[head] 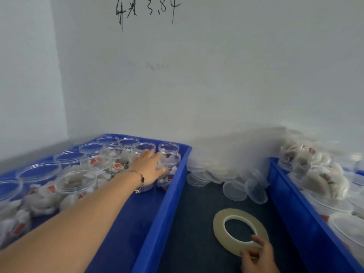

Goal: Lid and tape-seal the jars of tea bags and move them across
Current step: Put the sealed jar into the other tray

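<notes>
My left hand (148, 168) reaches far into the left blue tray (167, 196) and lies over the top of a clear jar of tea bags (169, 170) near the tray's right wall, fingers spread. Around it stand several open clear jars, some with white tea bags and red tags. My right hand (257, 255) pinches the near edge of a flat roll of clear tape (218, 226) lying on the dark table between the trays. A pile of clear round lids (234, 191) lies at the back of the table.
A second blue tray (291, 198) at the right holds jars with tea bags, some lidded. A white wall with black handwriting stands close behind both trays. Dark table surface (189, 223) shows between the trays.
</notes>
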